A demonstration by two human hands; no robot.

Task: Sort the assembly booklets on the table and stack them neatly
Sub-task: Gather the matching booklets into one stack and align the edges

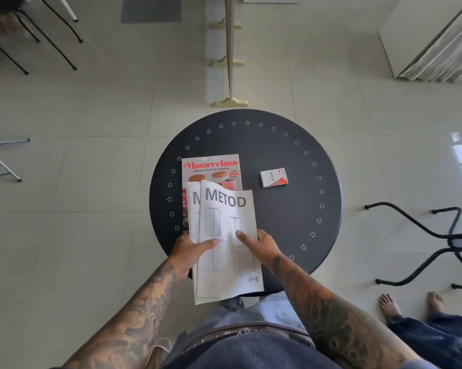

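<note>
Booklets: I count two, top booklet (228, 243) hiding most of the lower booklet (193, 209); left hand (189, 249) and right hand (264, 246) both pinch them, covering a cookbook (211, 169).

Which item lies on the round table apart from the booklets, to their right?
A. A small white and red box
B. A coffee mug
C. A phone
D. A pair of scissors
A. A small white and red box lies alone on the dark table, to the right of the METOD booklets and the Masterclass magazine.
</note>
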